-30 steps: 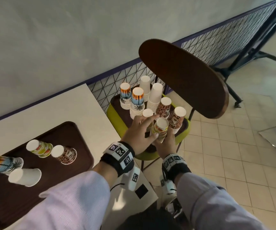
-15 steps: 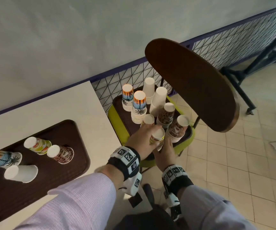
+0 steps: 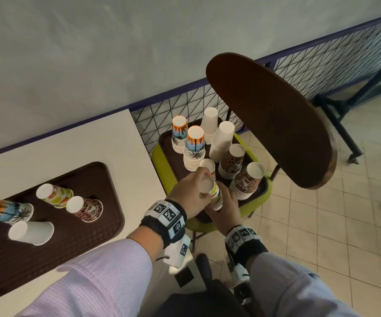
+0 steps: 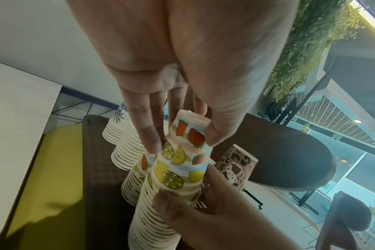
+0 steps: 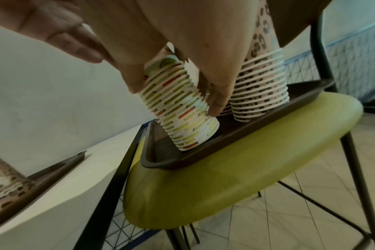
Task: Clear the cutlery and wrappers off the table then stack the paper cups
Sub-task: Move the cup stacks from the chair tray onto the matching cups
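While my left hand (image 4: 182,71) pinches the top fruit-print cup (image 4: 188,133) between thumb and fingers, my right hand (image 5: 182,55) is closed around the fruit-print stack (image 5: 182,115) just below it, with thumb on one side and fingers on the other. The stack stands tilted on the brown tray (image 5: 246,128), which lies on the green chair seat (image 5: 235,177), and only one edge of its bottom seems to touch the tray. I think this is the main risk: if my right hand loosens, the tall stack can fall toward the leopard-print stack (image 5: 261,94) that stands just beside my right fingers and push it over. If I press the top cup down at an angle, its rim can catch and the paper can be crushed, because my left fingers hold it only near its closed end. The tray reaches over the edge of the seat on the side near my wrist, so a hard push downward there could tip it, I judge. To the left of my left arm, four single cups (image 3: 54,195) lie on the other tray (image 3: 107,216) on the white table (image 3: 121,143), not yet stacked.
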A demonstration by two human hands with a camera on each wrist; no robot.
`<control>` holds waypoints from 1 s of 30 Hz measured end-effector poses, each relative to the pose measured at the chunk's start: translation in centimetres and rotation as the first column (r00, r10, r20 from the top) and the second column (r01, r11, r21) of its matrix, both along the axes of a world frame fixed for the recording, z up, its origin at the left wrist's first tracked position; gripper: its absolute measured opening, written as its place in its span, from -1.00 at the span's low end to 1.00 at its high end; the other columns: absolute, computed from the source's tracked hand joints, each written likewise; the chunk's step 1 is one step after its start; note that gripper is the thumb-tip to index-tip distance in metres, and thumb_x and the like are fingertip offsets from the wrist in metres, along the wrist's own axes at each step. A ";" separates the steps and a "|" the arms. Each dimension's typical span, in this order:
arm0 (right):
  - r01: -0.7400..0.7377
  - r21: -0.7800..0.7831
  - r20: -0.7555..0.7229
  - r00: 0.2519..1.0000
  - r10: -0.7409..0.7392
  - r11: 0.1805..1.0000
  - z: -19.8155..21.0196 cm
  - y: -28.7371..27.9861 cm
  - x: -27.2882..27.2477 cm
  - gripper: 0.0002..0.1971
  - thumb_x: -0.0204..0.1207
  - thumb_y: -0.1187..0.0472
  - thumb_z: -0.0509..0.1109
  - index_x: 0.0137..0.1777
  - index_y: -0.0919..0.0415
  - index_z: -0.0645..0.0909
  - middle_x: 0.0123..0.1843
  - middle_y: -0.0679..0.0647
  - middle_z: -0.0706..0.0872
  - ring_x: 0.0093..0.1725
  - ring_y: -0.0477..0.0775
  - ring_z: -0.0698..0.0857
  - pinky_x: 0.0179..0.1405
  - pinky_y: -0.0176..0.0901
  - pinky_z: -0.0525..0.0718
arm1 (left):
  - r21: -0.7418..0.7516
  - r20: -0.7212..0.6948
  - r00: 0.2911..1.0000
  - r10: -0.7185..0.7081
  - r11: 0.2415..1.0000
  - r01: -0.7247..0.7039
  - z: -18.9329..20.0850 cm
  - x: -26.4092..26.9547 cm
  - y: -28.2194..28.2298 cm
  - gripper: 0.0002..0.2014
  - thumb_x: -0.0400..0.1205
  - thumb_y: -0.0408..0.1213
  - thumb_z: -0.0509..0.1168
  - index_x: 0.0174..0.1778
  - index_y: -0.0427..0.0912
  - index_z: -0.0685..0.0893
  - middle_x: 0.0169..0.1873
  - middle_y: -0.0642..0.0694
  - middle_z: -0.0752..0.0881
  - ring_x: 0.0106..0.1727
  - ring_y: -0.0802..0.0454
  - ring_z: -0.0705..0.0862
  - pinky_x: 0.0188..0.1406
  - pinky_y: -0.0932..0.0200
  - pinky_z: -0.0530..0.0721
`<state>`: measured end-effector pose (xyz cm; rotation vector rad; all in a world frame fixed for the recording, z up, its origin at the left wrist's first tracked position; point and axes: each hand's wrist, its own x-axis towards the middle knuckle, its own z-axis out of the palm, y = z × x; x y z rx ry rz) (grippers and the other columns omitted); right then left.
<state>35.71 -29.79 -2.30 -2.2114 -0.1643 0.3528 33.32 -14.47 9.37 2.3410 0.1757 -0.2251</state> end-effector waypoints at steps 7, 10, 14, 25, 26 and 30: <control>-0.045 0.062 -0.052 0.997 0.048 0.997 -0.3 0.0 0.6 -0.12 0.24 -0.37 0.57 0.58 -0.31 0.34 0.48 -0.03 0.59 0.46 0.13 0.55 0.46 0.31 0.56 | -0.027 -0.029 0.999 0.016 1.000 -0.017 0.1 -0.3 1.0 -0.49 0.57 -0.26 0.46 0.33 0.16 0.39 0.23 -0.02 0.66 0.15 -0.05 0.69 0.00 0.10 0.77; -0.066 0.084 -0.103 0.992 0.074 0.994 -0.4 0.0 0.9 -0.09 0.24 -0.31 0.64 0.59 -0.37 0.31 0.51 -0.01 0.55 0.47 0.13 0.56 0.45 0.27 0.59 | -0.037 -0.042 0.999 0.020 0.999 -0.021 0.2 -0.4 1.3 -0.49 0.58 -0.27 0.47 0.31 0.19 0.38 0.24 -0.05 0.65 0.15 -0.06 0.69 0.02 0.08 0.79; -0.076 0.130 -0.115 0.989 0.091 0.989 -0.2 0.0 1.2 -0.11 0.26 -0.22 0.70 0.57 -0.38 0.34 0.51 -0.02 0.55 0.43 0.05 0.61 0.42 0.11 0.62 | -0.051 -0.056 0.998 0.020 0.998 -0.023 0.3 -0.5 1.6 -0.50 0.60 -0.29 0.46 0.29 0.20 0.37 0.21 -0.05 0.63 0.13 -0.05 0.67 -0.02 0.16 0.73; -0.027 0.288 -0.143 0.987 0.071 0.957 1.0 -0.5 0.8 -0.09 0.20 -0.36 0.67 0.57 -0.28 0.41 0.40 -0.18 0.66 0.38 -0.16 0.66 0.40 0.12 0.69 | -0.287 -0.084 0.980 0.179 0.938 -0.196 -0.1 -2.9 2.3 -0.10 0.53 0.03 0.56 0.70 0.27 0.18 0.55 -0.02 0.51 0.39 0.05 0.60 0.24 0.19 0.63; -0.033 0.323 -0.138 0.987 0.082 0.946 1.7 -0.6 0.6 -0.12 0.26 -0.26 0.69 0.58 -0.20 0.42 0.40 -0.18 0.67 0.37 -0.20 0.66 0.41 0.10 0.69 | -0.304 -0.083 0.981 0.173 0.933 -0.190 -0.2 -3.2 2.4 -0.10 0.52 0.04 0.56 0.70 0.30 0.17 0.57 -0.04 0.50 0.45 0.03 0.57 0.26 0.24 0.59; -0.073 0.466 -0.147 0.976 0.159 0.882 4.5 -0.1 -0.3 -0.20 0.36 -0.19 0.65 0.59 -0.09 0.45 0.40 -0.12 0.71 0.38 -0.12 0.69 0.42 0.16 0.68 | -0.396 -0.120 0.980 0.158 0.898 -0.193 -0.3 -3.7 2.5 0.00 0.50 0.15 0.54 0.72 0.40 0.02 0.64 -0.04 0.42 0.62 0.02 0.42 0.42 0.20 0.44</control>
